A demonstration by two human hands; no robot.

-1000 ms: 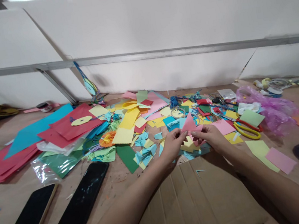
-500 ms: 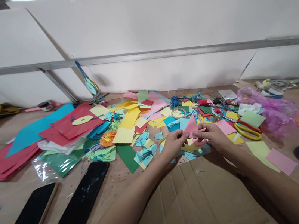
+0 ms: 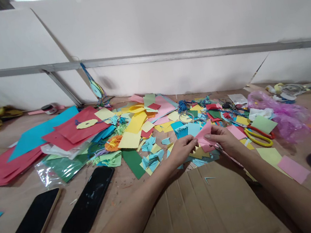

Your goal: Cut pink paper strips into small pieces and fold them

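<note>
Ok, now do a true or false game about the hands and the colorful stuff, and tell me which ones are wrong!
1. The right hand holds pink paper. True.
2. The left hand is resting on a phone. False: its fingertips are up by the pink paper.
3. The scissors have blue handles. False: the scissors have red and yellow handles.
4. Both phones have dark screens. True.
5. The plastic bag is bright green. False: the crinkly plastic bag is pinkish purple.
6. Brown cardboard lies at the bottom of the picture. True.
</note>
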